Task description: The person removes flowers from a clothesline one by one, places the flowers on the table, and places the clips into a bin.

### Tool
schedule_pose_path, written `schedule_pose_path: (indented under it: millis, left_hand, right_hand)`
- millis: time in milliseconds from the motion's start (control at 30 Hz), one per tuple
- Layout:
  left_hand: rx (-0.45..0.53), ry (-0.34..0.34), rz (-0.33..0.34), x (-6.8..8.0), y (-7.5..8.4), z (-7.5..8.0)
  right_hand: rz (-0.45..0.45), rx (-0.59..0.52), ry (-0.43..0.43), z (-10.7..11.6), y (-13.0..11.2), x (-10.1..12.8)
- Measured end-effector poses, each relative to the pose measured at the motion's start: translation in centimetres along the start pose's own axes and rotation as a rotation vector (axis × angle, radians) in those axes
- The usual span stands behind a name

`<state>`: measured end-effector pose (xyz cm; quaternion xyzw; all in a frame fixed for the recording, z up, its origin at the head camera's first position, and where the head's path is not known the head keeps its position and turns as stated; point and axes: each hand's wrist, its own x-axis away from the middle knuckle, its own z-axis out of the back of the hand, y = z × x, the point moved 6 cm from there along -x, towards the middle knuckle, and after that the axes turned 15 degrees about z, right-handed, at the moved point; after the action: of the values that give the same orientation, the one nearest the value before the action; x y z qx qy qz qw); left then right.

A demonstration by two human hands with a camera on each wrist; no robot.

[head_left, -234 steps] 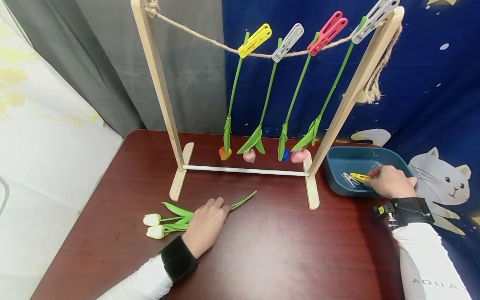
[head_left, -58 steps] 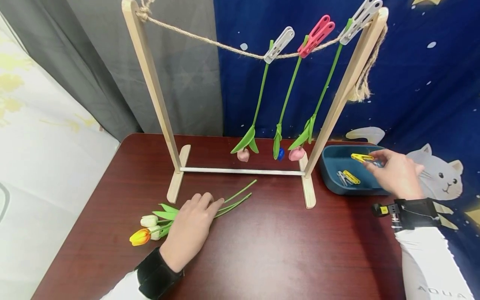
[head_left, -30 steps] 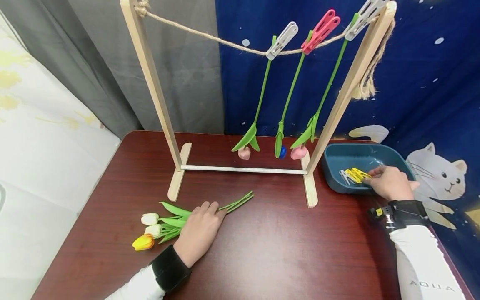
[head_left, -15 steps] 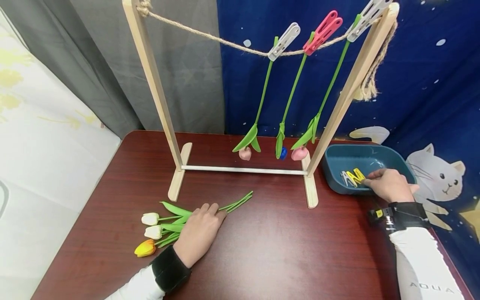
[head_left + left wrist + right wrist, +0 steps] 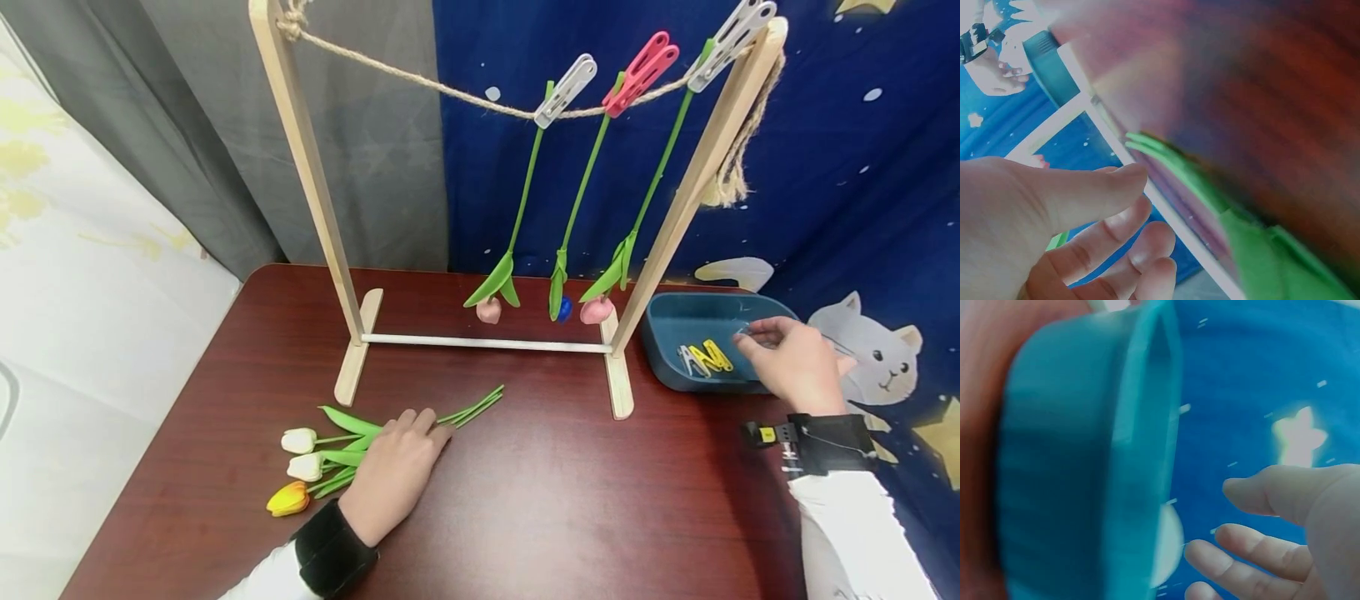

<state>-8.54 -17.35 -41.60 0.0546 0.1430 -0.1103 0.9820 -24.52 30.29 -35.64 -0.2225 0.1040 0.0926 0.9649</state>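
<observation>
My left hand (image 5: 397, 467) lies over the stems of the artificial tulips on the table, fingers loosely bent; in the left wrist view nothing sits between thumb and fingers, and the green stems (image 5: 1179, 165) run beyond them. Two white tulips (image 5: 304, 467) and an orange-yellow tulip (image 5: 288, 498) point left. My right hand (image 5: 802, 367) hovers over the blue basin (image 5: 660, 371), thumb and fingers apart and holding nothing in the right wrist view. Inside the basin are yellow clothespins (image 5: 717, 356) and a white clothespin (image 5: 686, 361).
A wooden frame (image 5: 311, 179) with a rope (image 5: 420, 80) stands at the back. Three tulips hang upside down from it, held by a white clothespin (image 5: 566, 90), a red clothespin (image 5: 641, 73) and another white clothespin (image 5: 732, 43). Curtains (image 5: 375, 167) rise behind the table.
The orange-yellow tulip and its yellow clothespin have left the rope; the tulip now lies beside the white ones, the clothespin in the basin. My right hand has let go and lifted slightly.
</observation>
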Motion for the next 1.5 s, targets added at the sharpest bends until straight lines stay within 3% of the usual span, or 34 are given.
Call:
schedule_pose_path:
  millis: [167,467,800,1100,1267,1367,1500]
  left_hand:
    - [0.042,0.006,0.023,-0.7,-0.2,1.0]
    - [0.216,0.117,0.065,-3.0,-1.0,4.1]
    - [0.406,0.208,0.104,-6.4,-1.5,7.4]
    - [0.602,0.281,0.11,-10.1,-1.4,10.2]
    - [0.744,0.31,0.112,-12.5,-1.4,11.0]
    - [0.857,0.312,0.117,-13.9,-1.3,11.2]
    - [0.97,0.322,0.116,-15.7,-0.8,11.6]
  right_hand:
    - [0.089,0.014,0.112,2.6,-4.1,0.3]
    - [0.277,0.025,0.299,7.8,-12.8,0.4]
    - [0.546,0.088,0.42,12.6,-22.2,0.3]
    - [0.822,0.17,0.463,15.3,-28.7,-0.7]
    - [0.942,0.203,0.45,15.7,-32.1,-2.8]
    - [0.962,0.218,0.402,15.5,-33.9,-4.6]
    - [0.915,0.263,0.278,14.7,-35.6,-6.8]
